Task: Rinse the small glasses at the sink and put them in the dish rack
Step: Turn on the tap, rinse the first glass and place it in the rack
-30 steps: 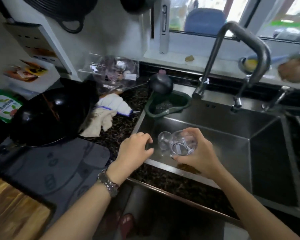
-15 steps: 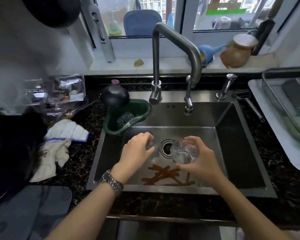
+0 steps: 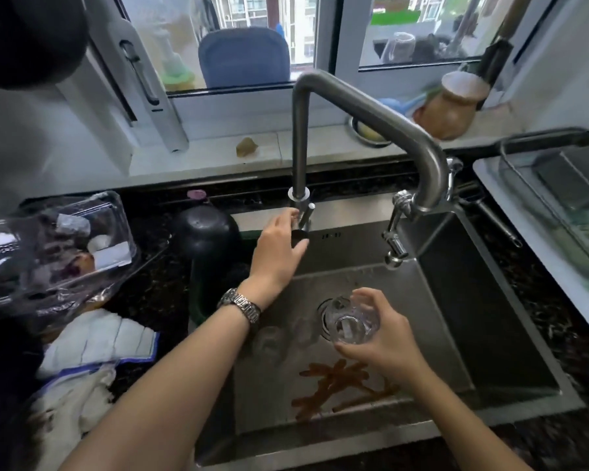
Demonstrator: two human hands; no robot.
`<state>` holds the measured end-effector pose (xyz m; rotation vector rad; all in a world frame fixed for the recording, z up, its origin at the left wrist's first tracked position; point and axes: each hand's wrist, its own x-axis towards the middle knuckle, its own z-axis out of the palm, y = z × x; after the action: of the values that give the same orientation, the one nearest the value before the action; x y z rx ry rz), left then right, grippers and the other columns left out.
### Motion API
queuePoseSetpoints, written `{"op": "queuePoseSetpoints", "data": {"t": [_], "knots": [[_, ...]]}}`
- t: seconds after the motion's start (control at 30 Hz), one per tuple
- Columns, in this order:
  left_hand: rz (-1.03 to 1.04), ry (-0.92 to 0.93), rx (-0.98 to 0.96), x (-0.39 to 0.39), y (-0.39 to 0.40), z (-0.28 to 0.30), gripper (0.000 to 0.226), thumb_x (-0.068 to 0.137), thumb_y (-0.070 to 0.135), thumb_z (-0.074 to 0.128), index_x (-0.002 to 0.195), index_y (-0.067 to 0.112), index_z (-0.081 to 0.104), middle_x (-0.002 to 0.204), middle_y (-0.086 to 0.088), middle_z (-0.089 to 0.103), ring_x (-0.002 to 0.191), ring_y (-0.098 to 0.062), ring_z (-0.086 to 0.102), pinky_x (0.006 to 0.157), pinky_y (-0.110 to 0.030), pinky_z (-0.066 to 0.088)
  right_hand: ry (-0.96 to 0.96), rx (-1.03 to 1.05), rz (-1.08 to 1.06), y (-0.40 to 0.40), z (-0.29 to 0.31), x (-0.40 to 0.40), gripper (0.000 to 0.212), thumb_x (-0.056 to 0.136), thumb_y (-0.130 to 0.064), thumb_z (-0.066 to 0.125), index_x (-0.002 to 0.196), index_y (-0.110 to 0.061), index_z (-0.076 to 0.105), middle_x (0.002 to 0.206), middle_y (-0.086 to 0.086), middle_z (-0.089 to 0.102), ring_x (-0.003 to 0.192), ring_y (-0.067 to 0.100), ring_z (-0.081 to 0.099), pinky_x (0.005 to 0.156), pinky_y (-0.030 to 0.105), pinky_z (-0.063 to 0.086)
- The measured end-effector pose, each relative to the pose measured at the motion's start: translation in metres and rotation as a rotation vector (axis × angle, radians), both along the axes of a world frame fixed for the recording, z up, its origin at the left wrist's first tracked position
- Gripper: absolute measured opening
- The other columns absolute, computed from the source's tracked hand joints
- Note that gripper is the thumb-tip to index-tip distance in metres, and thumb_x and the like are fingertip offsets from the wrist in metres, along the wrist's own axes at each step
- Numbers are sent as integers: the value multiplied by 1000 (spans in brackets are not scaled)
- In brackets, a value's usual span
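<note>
My right hand (image 3: 385,345) grips a small clear glass (image 3: 352,326) over the drain of the steel sink (image 3: 456,338), its mouth tilted toward me. Two more small glasses (image 3: 286,334) lie faintly visible on the sink floor beside my left wrist. My left hand (image 3: 278,253) reaches to the base of the faucet (image 3: 364,110), fingers and thumb curled round the faucet handle (image 3: 303,220). No water shows at the spout (image 3: 393,258). The dish rack (image 3: 558,188) stands on a white tray on the counter at the right.
A black round pot (image 3: 206,232) sits over a green corner strainer at the sink's back left. White cloths (image 3: 92,338) and a clear plastic box (image 3: 55,239) lie on the dark counter at left. Brown streaks (image 3: 337,379) mark the sink floor. A brown jar (image 3: 453,107) stands on the windowsill.
My left hand has left the glasses on the sink floor and moved up to the faucet handle. My right hand keeps its glass and has shifted slightly right, under the spout.
</note>
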<state>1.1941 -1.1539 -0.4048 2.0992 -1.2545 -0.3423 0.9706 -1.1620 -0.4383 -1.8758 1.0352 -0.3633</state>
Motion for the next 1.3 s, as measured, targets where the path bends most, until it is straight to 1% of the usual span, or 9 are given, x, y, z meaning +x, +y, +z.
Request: {"op": "queuePoseSetpoints", "data": {"t": [0.1,0.3,0.4,0.5,0.7,0.87,1.03,1.13,1.3], "knots": [[-21,38,-28,4,-19,-5,44,88,15,68,129,12,52,122,-10,59,115,-23,54,98,-28,41,19,-13,-8,1,-1,6,79,53,-24,91,118,-35,48,111,-25,56,105,-5,56,87,9,46],[35,71,-99,3,-41,-15,20,93,13,60,112,6,63,106,-13,63,99,-25,59,83,-22,39,27,-17,-22,-5,-2,10,79,52,-25,90,119,-34,48,114,-21,60,107,-4,58,89,12,48],[54,97,-142,1,-44,-17,15,94,12,58,107,5,63,103,-13,63,94,-25,61,84,-31,48,32,-14,-16,-9,-1,10,80,54,-26,90,120,-35,47,116,-19,59,108,-2,57,87,9,46],[60,99,-173,1,-44,-18,13,94,10,57,104,5,63,103,-13,64,93,-25,62,85,-38,51,28,-13,-22,-10,-1,8,79,55,-24,91,119,-36,47,117,-18,59,108,-3,56,85,4,43],[64,79,-189,1,-45,-17,10,94,7,56,100,3,62,103,-13,63,91,-26,61,80,-31,46,25,6,-24,-10,-3,6,79,55,-22,91,119,-35,48,112,-22,59,104,-19,52,82,2,43],[66,69,-214,2,-45,-20,8,93,5,56,98,2,62,101,-13,63,89,-26,61,79,-34,47,24,10,-24,-7,-3,4,79,55,-23,91,120,-34,47,112,-24,57,103,-16,53,82,2,43],[49,55,-239,3,-43,-24,7,93,2,55,97,2,62,99,-13,62,87,-23,61,78,-27,46,20,6,-30,-6,-3,2,78,56,-23,91,120,-33,48,111,-21,59,105,-20,51,81,2,43],[44,50,-255,5,-42,-27,7,92,2,56,96,2,62,98,-13,63,87,-23,61,79,-30,49,21,3,-32,-5,-3,3,78,55,-22,91,120,-32,48,111,-20,59,106,-20,50,81,2,43],[40,49,-267,6,-40,-30,5,91,3,58,94,2,62,96,-12,63,85,-21,59,75,-24,42,16,0,-41,-3,-4,2,78,56,-21,91,121,-30,49,113,-20,59,107,-19,51,81,1,42]]}}
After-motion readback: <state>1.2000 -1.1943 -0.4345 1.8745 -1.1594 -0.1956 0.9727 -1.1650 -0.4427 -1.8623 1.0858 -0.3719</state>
